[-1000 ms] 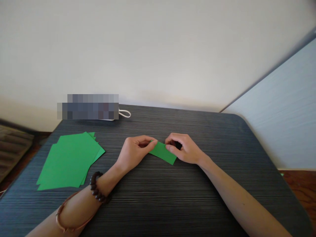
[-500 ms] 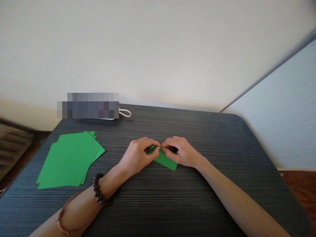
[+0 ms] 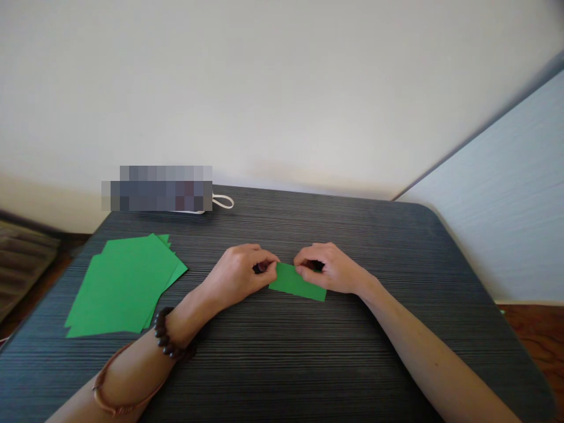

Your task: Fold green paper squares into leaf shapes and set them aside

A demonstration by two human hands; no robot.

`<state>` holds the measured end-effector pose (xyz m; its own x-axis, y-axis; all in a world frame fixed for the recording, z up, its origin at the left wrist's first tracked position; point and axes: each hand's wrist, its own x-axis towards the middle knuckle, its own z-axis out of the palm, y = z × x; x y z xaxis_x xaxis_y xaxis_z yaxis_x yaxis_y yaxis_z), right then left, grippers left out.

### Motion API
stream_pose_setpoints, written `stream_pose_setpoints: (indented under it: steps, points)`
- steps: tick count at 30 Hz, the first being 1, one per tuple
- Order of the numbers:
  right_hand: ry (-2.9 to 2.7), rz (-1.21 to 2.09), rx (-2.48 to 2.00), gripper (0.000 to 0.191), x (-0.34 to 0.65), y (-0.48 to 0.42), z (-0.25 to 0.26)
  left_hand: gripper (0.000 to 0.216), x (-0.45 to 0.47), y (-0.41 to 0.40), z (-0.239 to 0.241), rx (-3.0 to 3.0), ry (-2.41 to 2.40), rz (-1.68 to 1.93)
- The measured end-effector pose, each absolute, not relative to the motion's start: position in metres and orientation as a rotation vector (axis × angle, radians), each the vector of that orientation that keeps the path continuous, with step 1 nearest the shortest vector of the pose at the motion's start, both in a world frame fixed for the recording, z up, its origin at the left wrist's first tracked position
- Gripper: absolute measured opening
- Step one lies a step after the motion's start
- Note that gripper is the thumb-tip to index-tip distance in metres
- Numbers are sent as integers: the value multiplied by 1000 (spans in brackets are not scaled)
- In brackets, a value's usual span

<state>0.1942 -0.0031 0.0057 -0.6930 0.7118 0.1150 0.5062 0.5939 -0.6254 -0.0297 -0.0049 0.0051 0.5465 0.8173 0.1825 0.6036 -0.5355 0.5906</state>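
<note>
You are working one strip (image 3: 299,285); it is sitting mid-counter (image 3: 282,364), between your hands. Progress: the strip is lying apart from the sheets (image 3: 123,285) and looking smaller than any of them. Whether it is being folded or torn, can't tell; the lower edge is looking slightly uneven. The top sheets are lying flat in a loose, fanned pile on your left, showing no crease, so they are probably counting as unworked. How far along the strip itself is getting, can't tell.

Hands: your left hand (image 3: 240,270) is pinching the strip's left end near its upper corner, thumb and forefinger meeting. Your right hand (image 3: 337,270) is gripping the upper edge further right, thumb lying on the near face, forefinger curling from behind. Fingers on both hands are bending, tips facing each other, with a short stretch of green showing between. The strip's lower right corner is sticking out below your right hand.

Forearms are coming in from both lower corners and angling inward. Your left wrist is wearing beads (image 3: 165,341), with a cord (image 3: 100,398) sitting higher up the forearm. At the counter's far left, a blurred item (image 3: 161,191) is resting, a white loop (image 3: 224,207) poking out.
</note>
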Motion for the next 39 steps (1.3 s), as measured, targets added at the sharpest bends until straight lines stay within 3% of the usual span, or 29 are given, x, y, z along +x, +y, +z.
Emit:
stream_pose_setpoints:
  steps: [11,17,39]
  points:
    - [-2457,746,-1033,8,192,-5,3,20,-24,-5,3,2110,1190,610]
    - [-2388,846,-1110,9,207,-1,9,30,-32,1,7,1951,1242,640]
    - [-2039,1281,-1145,12,230,6,4,29,-35,3,9,1861,1290,690]
